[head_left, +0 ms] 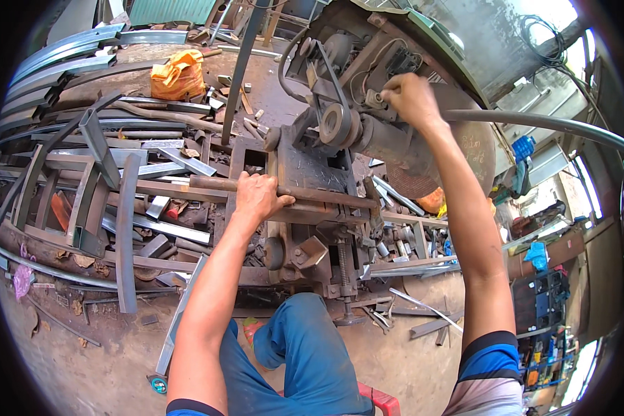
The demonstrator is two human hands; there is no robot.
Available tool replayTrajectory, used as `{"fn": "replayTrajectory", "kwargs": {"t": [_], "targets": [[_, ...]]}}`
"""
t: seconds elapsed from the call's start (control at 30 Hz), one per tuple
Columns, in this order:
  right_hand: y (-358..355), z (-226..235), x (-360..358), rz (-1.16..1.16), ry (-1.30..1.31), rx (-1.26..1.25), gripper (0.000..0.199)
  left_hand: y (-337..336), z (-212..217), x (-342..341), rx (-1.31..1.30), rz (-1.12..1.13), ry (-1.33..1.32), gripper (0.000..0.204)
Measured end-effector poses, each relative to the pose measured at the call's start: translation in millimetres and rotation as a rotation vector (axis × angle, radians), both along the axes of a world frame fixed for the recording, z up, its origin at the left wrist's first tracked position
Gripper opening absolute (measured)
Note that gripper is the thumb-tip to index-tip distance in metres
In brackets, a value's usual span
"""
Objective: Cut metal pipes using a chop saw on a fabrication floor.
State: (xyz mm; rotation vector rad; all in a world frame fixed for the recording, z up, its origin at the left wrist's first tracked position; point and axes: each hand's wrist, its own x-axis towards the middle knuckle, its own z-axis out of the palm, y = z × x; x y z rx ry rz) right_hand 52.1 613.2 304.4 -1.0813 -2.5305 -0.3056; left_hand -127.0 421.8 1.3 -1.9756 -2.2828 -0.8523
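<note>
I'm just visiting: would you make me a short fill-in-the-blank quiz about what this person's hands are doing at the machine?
1. The left hand grips a rusty metal ____ lying across the machine.
2. The right hand reaches up beside the round ____ wheel with a belt.
3. The person's trousers are ____.
4. An ____ bag lies on the scrap behind.

Missing words: bar; pulley; blue; orange

Daylight was bright and even over the scene, and the shadows under the grey steel bars (128, 229) were soft. Above and right of the rusty dark metal cutting machine (326, 180), the sky area was overexposed to white. The fisheye lens bent straight edges strongly toward the black round rim. The centre was sharp; far right of the machine, details were small and unclear.
</note>
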Motion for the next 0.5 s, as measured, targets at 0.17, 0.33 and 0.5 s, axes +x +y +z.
{"fn": "replayTrajectory", "kwargs": {"t": [0.17, 0.33, 0.5], "targets": [[2.4, 7.0, -9.7, -0.073, 0.177, -0.521, 0.017, -1.0, 2.4, 2.7, -0.011, -0.002, -0.018, 0.060], [-0.6, 9.1, -25.6, -0.062, -0.130, -0.330, 0.009, -3.5, -0.6, 0.9, 0.022, -0.006, -0.032, 0.058], [5.9, 14.0, -30.6, -0.060, -0.137, -0.290, 0.009, -0.3, 5.5, 1.8, -0.003, -0.022, -0.023, 0.057]]}}
